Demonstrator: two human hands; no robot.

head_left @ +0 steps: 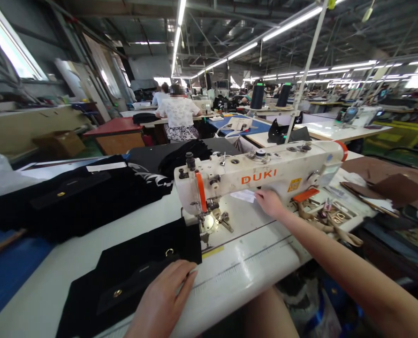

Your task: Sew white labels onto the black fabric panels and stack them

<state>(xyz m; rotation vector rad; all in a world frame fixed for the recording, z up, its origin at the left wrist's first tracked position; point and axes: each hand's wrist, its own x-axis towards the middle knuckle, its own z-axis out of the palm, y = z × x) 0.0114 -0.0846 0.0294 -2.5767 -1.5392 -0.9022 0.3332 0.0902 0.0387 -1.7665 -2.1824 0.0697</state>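
Observation:
A white sewing machine [265, 176] marked DUKI stands on the white table [237, 267]. A black fabric piece [131, 277] with metal snaps lies in front of it, its corner at the needle and presser foot [209, 223]. My left hand [163, 300] rests flat on the near edge of this fabric, fingers stretched out. My right hand [269, 202] reaches under the machine arm, fingers bent at a small white paper slip [244, 195]; I cannot see whether it grips the slip.
A pile of black fabric pieces [71, 197] lies at the left. A tray of small tools and scissors [331, 216] sits right of the machine, with brown fabric [395, 185] beyond. Thread cones [257, 96] stand behind. A person in white [178, 117] sits farther back.

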